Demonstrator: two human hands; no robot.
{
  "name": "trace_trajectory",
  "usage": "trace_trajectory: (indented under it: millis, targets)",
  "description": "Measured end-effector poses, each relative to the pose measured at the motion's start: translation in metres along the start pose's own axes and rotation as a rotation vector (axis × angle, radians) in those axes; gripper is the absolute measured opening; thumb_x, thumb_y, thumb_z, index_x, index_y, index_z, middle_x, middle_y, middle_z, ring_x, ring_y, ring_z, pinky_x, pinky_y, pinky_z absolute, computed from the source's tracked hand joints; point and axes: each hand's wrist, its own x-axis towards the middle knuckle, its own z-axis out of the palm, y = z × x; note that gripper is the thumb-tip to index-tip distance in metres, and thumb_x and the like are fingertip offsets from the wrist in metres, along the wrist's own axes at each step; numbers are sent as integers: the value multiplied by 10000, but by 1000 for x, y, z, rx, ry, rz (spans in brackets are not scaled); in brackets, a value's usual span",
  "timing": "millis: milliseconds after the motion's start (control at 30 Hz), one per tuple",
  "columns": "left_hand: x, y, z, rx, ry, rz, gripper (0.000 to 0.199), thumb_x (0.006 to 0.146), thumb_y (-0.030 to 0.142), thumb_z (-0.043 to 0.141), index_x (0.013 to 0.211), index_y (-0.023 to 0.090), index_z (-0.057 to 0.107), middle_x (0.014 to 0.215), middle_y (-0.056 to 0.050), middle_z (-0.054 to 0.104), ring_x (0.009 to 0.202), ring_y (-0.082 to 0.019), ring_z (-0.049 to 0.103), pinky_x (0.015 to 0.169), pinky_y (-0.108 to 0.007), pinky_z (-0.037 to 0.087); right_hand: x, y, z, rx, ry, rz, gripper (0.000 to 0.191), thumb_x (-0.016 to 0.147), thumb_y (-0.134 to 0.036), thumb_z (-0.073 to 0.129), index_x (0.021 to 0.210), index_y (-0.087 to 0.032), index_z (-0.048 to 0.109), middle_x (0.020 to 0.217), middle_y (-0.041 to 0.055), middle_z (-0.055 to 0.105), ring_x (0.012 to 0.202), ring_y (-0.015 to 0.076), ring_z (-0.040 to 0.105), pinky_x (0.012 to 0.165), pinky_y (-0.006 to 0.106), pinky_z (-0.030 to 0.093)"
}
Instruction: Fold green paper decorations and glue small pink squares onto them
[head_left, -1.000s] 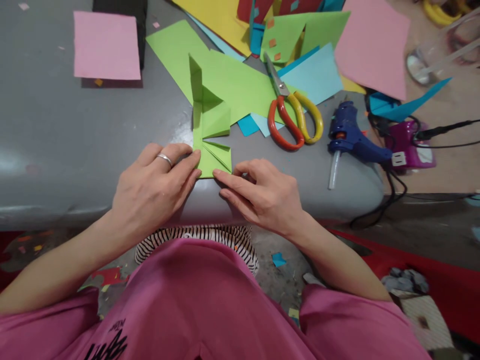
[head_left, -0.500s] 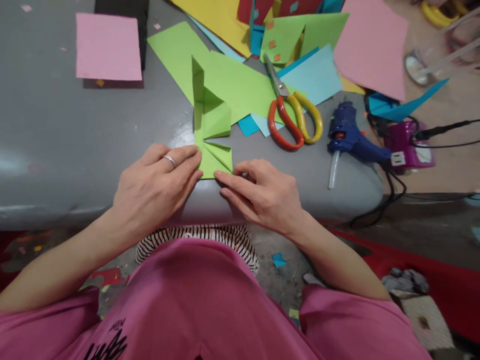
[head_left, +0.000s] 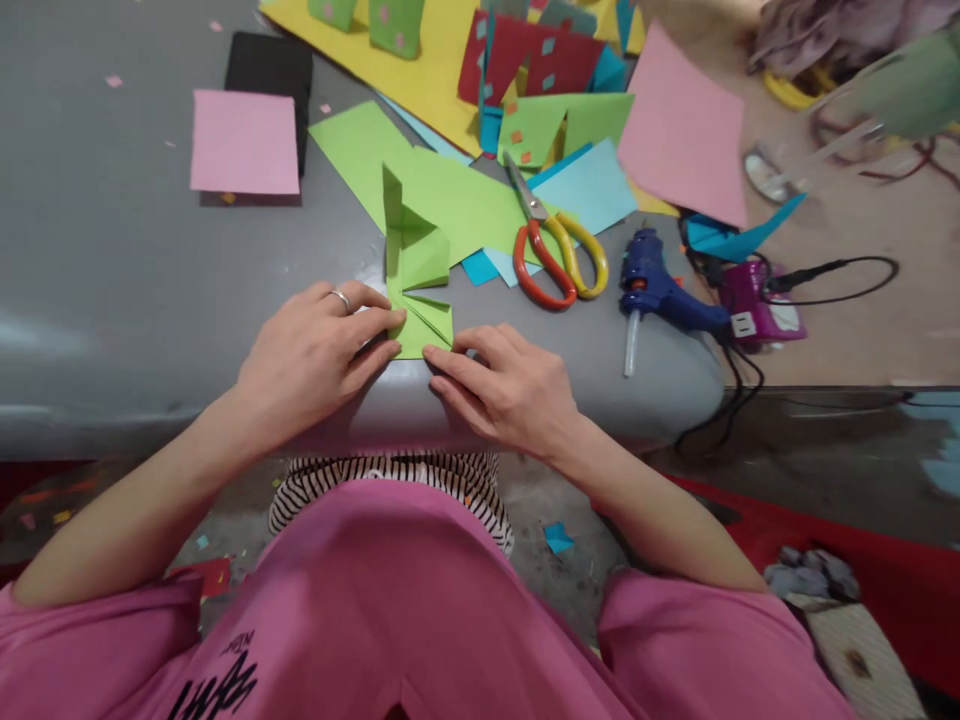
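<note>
A folded green paper piece (head_left: 424, 262) with cut flaps stands partly upright near the table's front edge. Its lower end is pressed against the table. My left hand (head_left: 319, 345), a ring on one finger, holds down the lower left edge with closed fingertips, the thumb at the bottom corner. At the lower right corner, my right hand (head_left: 514, 385) grips the paper with its index fingertip on the front edge and the other fingers curled in. Whether its thumb goes under the paper, I cannot tell. Flat green sheets (head_left: 450, 195) lie just behind the piece.
Scissors (head_left: 555, 250) with red and yellow handles lie right of the paper. Further right are a blue glue gun (head_left: 660, 285) and a purple box (head_left: 761, 300) with black cables. A pink note pad (head_left: 245, 143) sits left; red paper shapes (head_left: 536, 60) stand on yellow board behind.
My view has shifted, so the things on the table appear lower and further left. My left index finger has moved slightly further onto the green paper; my right hand stays at its corner.
</note>
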Motion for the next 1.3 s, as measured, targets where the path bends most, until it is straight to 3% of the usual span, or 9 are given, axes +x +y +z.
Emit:
trace_trajectory:
  millis: [200,367,567,767,833,933,1067,1167,1300]
  targets:
    - [3,-10,-4,63,-15,89,357,1007,239,377,1210,205,668,1059,-78,724,870,-219,637,748,-337,497,16,-2,7,22,25,7,277,1005,-375,521,1071,-198,723,996,73,703,861,193,547,791,313,443]
    - [6,-16,-12,189,-80,282,384,1007,190,338,1145,199,696,1172,-81,722,891,-229,638,782,-369,512,25,2,15,-58,24,-83,291,1019,-371,505,934,-198,722,893,45,704,818,182,530,751,313,386]
    - [-19,-3,-12,187,1,395,394,995,382,446,1179,114,671,1276,-140,688,940,-247,647,862,-398,508,12,-12,8,-88,99,-189,362,994,-482,528,876,-174,678,764,26,639,756,180,490,707,333,337]
    - [-45,4,0,228,188,454,267,968,342,561,1140,172,673,1168,-86,744,920,-225,646,784,-353,485,-1,-21,4,-108,207,-300,153,984,-302,591,880,-210,653,763,-5,657,725,155,502,670,325,331]
    - [-37,3,-2,161,214,393,210,989,290,521,1082,214,693,1063,-55,767,918,-207,647,793,-335,467,4,-19,-1,-51,254,-238,132,974,-264,602,861,-220,653,763,-8,678,712,145,523,666,317,351]
    - [-7,0,-20,-8,186,256,290,1017,294,436,978,222,714,873,-38,750,843,-190,633,791,-324,445,19,-11,-13,265,276,80,176,977,-302,592,845,-203,653,773,4,692,698,130,553,665,290,403]
    - [47,-5,-56,-163,5,185,338,970,392,441,993,218,730,864,-29,716,840,-194,620,817,-323,431,42,8,-31,758,119,464,319,981,-448,537,826,-189,641,739,-6,644,640,108,530,587,248,401]
    - [77,-7,-68,-177,-138,106,345,898,410,470,934,211,749,761,-15,683,736,-175,594,706,-283,397,52,25,-32,896,105,550,388,955,-532,537,813,-184,634,740,-4,636,635,98,515,588,237,397]
    - [97,-8,-65,-162,-249,96,373,867,407,459,945,192,753,746,-21,682,676,-157,559,631,-263,346,57,39,-22,965,127,583,387,853,-558,658,824,-173,642,731,-4,636,646,100,515,608,244,405]
